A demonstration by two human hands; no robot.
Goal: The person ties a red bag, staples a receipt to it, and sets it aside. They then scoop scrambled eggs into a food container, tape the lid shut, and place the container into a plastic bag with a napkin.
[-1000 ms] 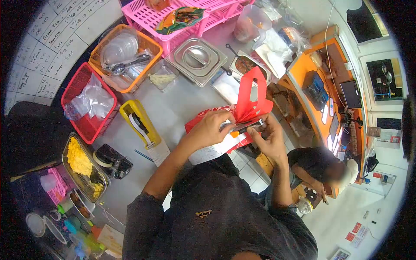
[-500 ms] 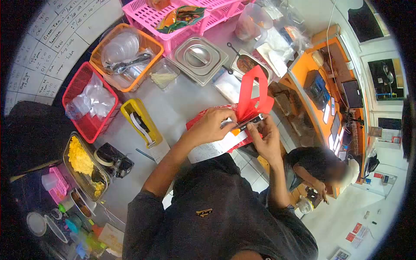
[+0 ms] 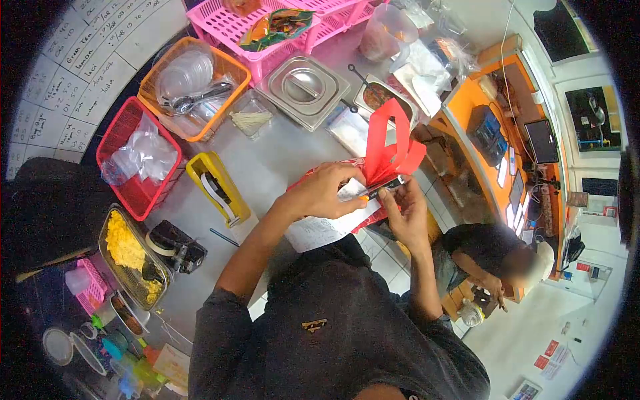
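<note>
A red bag [image 3: 383,143] with upright loop handles stands at the steel table's near edge, a white printed paper [image 3: 321,232] along its front. A small dark stapler-like object [image 3: 385,189] lies across the bag's top edge. My right hand [image 3: 405,208] is closed round its right end, thumb on the near side. My left hand [image 3: 328,193] pinches the bag's top edge and paper at the left, its fingertips touching an orange part of the dark object. Some fingertips are hidden behind the bag.
On the steel table [image 3: 260,167] are a yellow tape dispenser [image 3: 217,189], a red basket [image 3: 139,158], an orange basket [image 3: 193,89], a lidded steel pan [image 3: 305,92] and a tray of yellow food [image 3: 127,247]. Another person [image 3: 493,257] is at the right.
My left hand's fingers have shifted slightly right, toward the dark object, covering more of its orange part. The paper's lower edge has moved a little. The bag's handles have swayed slightly.
</note>
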